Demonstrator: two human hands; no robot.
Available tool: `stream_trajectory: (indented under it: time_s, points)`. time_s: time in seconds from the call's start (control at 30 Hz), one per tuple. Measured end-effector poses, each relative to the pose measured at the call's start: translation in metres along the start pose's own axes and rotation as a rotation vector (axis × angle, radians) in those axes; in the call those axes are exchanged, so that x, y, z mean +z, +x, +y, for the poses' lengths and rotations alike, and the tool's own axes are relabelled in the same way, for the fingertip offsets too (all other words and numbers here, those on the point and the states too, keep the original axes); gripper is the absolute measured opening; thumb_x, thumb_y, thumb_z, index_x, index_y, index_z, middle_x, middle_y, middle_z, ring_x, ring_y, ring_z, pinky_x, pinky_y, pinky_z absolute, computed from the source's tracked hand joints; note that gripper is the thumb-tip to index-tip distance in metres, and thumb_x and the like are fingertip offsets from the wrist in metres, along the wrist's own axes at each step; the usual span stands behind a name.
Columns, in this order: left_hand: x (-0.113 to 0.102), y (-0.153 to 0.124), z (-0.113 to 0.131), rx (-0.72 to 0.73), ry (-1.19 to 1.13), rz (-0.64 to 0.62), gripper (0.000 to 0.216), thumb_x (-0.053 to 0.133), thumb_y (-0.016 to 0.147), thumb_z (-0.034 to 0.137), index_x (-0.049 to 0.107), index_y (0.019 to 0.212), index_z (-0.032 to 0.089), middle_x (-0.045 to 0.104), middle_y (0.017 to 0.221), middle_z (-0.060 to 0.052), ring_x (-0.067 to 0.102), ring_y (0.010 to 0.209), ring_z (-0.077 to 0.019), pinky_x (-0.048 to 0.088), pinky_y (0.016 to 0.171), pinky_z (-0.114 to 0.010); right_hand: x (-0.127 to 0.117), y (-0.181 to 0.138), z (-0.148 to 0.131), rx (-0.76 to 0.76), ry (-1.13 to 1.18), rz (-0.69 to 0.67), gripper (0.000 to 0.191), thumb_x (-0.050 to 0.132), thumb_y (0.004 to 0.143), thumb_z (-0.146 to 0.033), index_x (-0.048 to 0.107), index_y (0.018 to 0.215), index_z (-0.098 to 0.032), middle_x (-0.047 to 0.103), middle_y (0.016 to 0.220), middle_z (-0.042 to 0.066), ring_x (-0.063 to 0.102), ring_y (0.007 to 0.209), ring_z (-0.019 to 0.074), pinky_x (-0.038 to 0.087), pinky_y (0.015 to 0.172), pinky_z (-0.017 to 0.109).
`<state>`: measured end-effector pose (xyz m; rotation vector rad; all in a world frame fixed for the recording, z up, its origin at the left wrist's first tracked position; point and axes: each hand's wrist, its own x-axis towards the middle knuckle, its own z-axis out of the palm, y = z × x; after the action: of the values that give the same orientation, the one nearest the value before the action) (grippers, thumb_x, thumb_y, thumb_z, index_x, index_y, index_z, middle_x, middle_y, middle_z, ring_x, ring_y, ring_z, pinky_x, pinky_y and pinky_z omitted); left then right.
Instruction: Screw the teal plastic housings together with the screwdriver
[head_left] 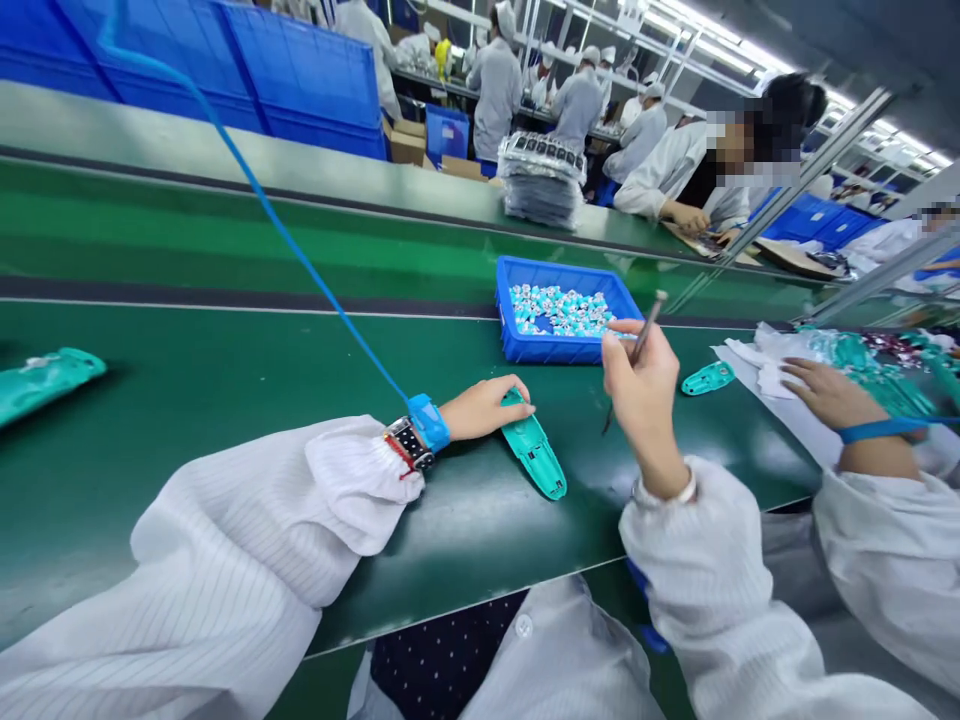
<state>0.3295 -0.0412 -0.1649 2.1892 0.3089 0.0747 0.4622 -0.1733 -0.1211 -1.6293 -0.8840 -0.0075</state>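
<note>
My left hand (487,408), with a blue wrist strap and its cord above the cuff, grips the upper end of a teal plastic shell (538,455). The shell lies slanted on the green work surface, its inner side up. In my right hand (643,385) is a thin metal tool (649,322), whose upper end sticks out above the fingers and whose dark tip points down. The thumb and forefinger are raised near the front right corner of a blue bin (555,348). Small white-and-teal parts (559,308) fill the bin. Whether the fingertips pinch one cannot be made out.
Another teal shell (707,378) lies to the right, and a teal piece (49,382) at the far left. A co-worker's hand (840,395) rests on white sheets beside teal parts. Behind stand a bagged stack (541,180) and blue crates (300,75).
</note>
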Motion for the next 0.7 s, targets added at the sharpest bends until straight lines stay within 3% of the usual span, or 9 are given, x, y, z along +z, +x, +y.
stream_trajectory:
  time_s: [0.03,0.1,0.17,0.27,0.37,0.5,0.6,0.7]
  points:
    - [-0.002,0.000,-0.001,0.009,-0.090,-0.041,0.031,0.053,0.076,0.042,0.056,0.094,0.017,0.059,0.080,0.000,0.053,0.070,-0.0130,0.041,0.066,-0.025,-0.003,0.022,0.009,-0.054,-0.207,-0.022,0.008,0.055,0.081,-0.023,0.054,0.087,-0.017,0.050,0.065,-0.002,0.050,0.061,0.0112,0.044,0.062,0.027]
    - [-0.005,-0.001,-0.002,-0.031,-0.278,-0.091,0.035,0.061,0.071,0.037,0.055,0.097,0.015,0.054,0.072,0.003,0.049,0.062,-0.0104,0.040,0.059,-0.023,-0.002,0.065,0.028,-0.054,-0.298,-0.100,0.007,0.064,0.073,-0.014,0.057,0.073,-0.015,0.057,0.074,0.004,0.055,0.076,0.0163,0.044,0.079,0.034]
    - [-0.007,-0.001,-0.003,-0.115,-0.463,-0.101,0.040,0.067,0.066,0.034,0.055,0.098,0.014,0.052,0.066,0.004,0.046,0.057,-0.0087,0.036,0.054,-0.022,0.006,0.099,0.044,-0.021,-0.325,-0.182,0.008,0.065,0.074,-0.016,0.058,0.071,-0.014,0.059,0.076,0.005,0.056,0.078,0.0174,0.045,0.079,0.036]
    - [-0.008,-0.002,-0.004,-0.205,-0.691,-0.063,0.041,0.074,0.061,0.034,0.060,0.092,0.012,0.057,0.067,0.002,0.049,0.058,-0.0080,0.036,0.054,-0.021,0.022,0.124,0.061,0.005,-0.318,-0.280,0.018,0.053,0.086,-0.030,0.060,0.095,-0.015,0.061,0.097,0.005,0.058,0.086,0.0152,0.050,0.076,0.034]
    - [-0.011,-0.004,-0.005,-0.237,-0.882,-0.035,0.040,0.076,0.060,0.039,0.062,0.084,0.010,0.061,0.069,-0.001,0.053,0.061,-0.0078,0.040,0.058,-0.020,0.034,0.127,0.070,0.004,-0.294,-0.344,0.029,0.047,0.089,-0.035,0.056,0.107,-0.014,0.059,0.105,0.006,0.059,0.090,0.0161,0.051,0.077,0.034]
    - [-0.014,-0.008,-0.003,-0.268,-1.082,-0.074,0.044,0.074,0.063,0.048,0.051,0.080,0.015,0.063,0.067,-0.002,0.059,0.060,-0.0119,0.048,0.064,-0.027,0.036,0.120,0.065,-0.009,-0.263,-0.375,0.021,0.052,0.087,-0.032,0.058,0.099,-0.015,0.060,0.097,0.005,0.058,0.082,0.0132,0.051,0.072,0.031]
    - [-0.018,-0.015,0.007,-0.203,-1.112,-0.144,0.047,0.070,0.066,0.053,0.043,0.083,0.019,0.060,0.059,0.003,0.059,0.052,-0.0138,0.052,0.065,-0.036,0.028,0.106,0.043,-0.040,-0.225,-0.388,0.010,0.061,0.081,-0.023,0.059,0.077,-0.014,0.059,0.076,0.002,0.053,0.070,0.0115,0.046,0.066,0.027]
    - [-0.024,-0.026,0.021,-0.067,-1.000,-0.235,0.043,0.068,0.069,0.052,0.044,0.080,0.018,0.056,0.054,0.005,0.056,0.046,-0.0119,0.052,0.061,-0.034,0.013,0.073,0.006,-0.064,-0.168,-0.490,0.009,0.065,0.074,-0.020,0.060,0.070,-0.014,0.056,0.064,0.000,0.048,0.062,0.0101,0.040,0.060,0.025]
